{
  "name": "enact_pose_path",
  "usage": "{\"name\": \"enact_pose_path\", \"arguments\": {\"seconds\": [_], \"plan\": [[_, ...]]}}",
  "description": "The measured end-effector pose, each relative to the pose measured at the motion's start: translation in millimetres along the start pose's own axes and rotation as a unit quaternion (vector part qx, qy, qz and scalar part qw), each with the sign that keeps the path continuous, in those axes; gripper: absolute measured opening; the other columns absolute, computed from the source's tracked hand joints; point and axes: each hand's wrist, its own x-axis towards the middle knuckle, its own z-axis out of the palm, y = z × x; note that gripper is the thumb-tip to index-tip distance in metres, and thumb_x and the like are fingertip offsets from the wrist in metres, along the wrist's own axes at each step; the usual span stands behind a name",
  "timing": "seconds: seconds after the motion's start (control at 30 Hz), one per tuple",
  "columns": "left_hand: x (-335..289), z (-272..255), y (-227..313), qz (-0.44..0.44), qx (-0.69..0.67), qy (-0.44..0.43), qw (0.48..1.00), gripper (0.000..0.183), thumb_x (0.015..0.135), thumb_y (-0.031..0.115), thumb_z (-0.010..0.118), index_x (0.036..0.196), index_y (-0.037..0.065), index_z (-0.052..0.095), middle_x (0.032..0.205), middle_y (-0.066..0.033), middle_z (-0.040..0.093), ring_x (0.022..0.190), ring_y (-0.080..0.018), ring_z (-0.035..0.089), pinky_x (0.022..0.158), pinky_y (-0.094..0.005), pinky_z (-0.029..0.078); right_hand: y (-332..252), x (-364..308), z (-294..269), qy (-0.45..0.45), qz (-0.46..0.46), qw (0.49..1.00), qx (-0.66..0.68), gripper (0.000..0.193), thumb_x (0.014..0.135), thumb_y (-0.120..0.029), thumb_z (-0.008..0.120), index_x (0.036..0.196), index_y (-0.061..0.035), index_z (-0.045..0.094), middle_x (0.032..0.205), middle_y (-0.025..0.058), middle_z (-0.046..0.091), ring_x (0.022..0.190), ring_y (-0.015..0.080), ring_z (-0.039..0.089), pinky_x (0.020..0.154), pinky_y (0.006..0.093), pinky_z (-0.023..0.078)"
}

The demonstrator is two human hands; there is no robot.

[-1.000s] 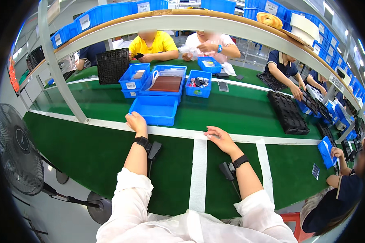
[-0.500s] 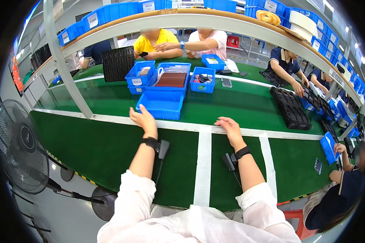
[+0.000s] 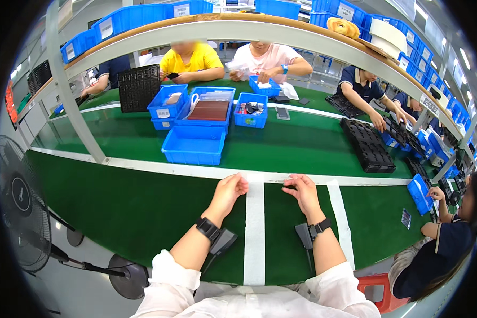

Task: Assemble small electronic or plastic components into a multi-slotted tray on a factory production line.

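My left hand (image 3: 229, 195) is above the near side of the green work table, just left of a white strip (image 3: 255, 228) running toward me. Its fingers are curled in, with nothing visible in them. To the right of that strip, my right hand (image 3: 303, 194) has bent fingers and the thumb a little apart from them, and holds nothing I can see. The fingertips of both hands face each other across a small gap, by the long white divider strip (image 3: 196, 170). Each wrist wears a black strap with a dark device. Beyond the left hand stands a blue bin (image 3: 194, 144) with nothing in it.
Behind are blue bins with a brown stack (image 3: 209, 111) and small parts (image 3: 250, 109), a black tray (image 3: 139, 89) and a phone-like item (image 3: 282, 113). A black molded tray (image 3: 367, 146) lies at right. A shelf beam (image 3: 238, 25) crosses above; a fan (image 3: 21, 193) stands left. Several co-workers sit around.
Both hands have drawn back toward me; the left also moved right, closer to the right hand, and its fingers curled. The view shifted slightly. Across the table, a co-worker's hand moved to a blue bin.
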Motion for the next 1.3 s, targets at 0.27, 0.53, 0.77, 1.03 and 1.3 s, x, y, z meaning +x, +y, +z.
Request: {"name": "enact_pose_path", "arguments": {"seconds": [0.27, 0.53, 0.77, 1.03, 1.3], "plan": [[1, 3, 5, -0.018, -0.041, -0.025, 0.999, 0.024, 0.090, 0.021, 0.044, 0.077, 0.004, 0.053, 0.073, -0.0042, 0.054, 0.068, -0.0138, 0.051, 0.068, -0.0261, 0.042, 5, 2, 6, -0.063, 0.019, 0.980, -0.187, 0.015, 0.086, -0.012, 0.047, 0.085, 0.0007, 0.056, 0.067, 0.0072, 0.059, 0.062, 0.0121, 0.058, 0.053, 0.0226, 0.048], [1, 9, 8, 0.057, 0.113, 0.031, 0.991, 0.035, 0.089, 0.022, 0.047, 0.058, 0.007, 0.047, 0.053, 0.0019, 0.043, 0.048, -0.0066, 0.037, 0.047, -0.0213, 0.030, 8, -5, 6, -0.089, 0.003, 0.976, -0.197, 0.014, 0.087, -0.011, 0.048, 0.085, -0.0004, 0.057, 0.068, 0.0047, 0.059, 0.062, 0.0094, 0.057, 0.055, 0.0214, 0.046], [4, 7, 2, 0.101, 0.347, 0.009, 0.932, 0.039, 0.086, 0.023, 0.052, 0.055, 0.002, 0.043, 0.049, 0.0014, 0.039, 0.048, -0.0072, 0.034, 0.045, -0.0259, 0.030, 6, -5, 7, -0.091, 0.004, 0.976, -0.197, 0.014, 0.087, -0.012, 0.050, 0.085, -0.0006, 0.057, 0.067, 0.0038, 0.058, 0.061, 0.0092, 0.056, 0.056, 0.0212, 0.045], [3, 6, -9, 0.119, 0.440, -0.022, 0.890, 0.037, 0.085, 0.023, 0.053, 0.058, -0.001, 0.042, 0.049, -0.0055, 0.037, 0.048, -0.0108, 0.034, 0.045, -0.0291, 0.031, 10, -9, 7, -0.102, 0.000, 0.972, -0.213, 0.013, 0.086, -0.012, 0.050, 0.086, 0.0000, 0.057, 0.067, 0.0037, 0.058, 0.062, 0.0087, 0.056, 0.057, 0.0219, 0.045], [3, 8, -3, 0.084, 0.380, -0.014, 0.921, 0.035, 0.087, 0.022, 0.051, 0.058, 0.002, 0.047, 0.053, 0.0010, 0.045, 0.050, -0.0058, 0.040, 0.047, -0.0229, 0.033, 10, -7, 7, -0.100, -0.005, 0.971, -0.215, 0.014, 0.086, -0.012, 0.051, 0.084, 0.0009, 0.057, 0.068, 0.0039, 0.058, 0.061, 0.0084, 0.056, 0.056, 0.0212, 0.045]]}}
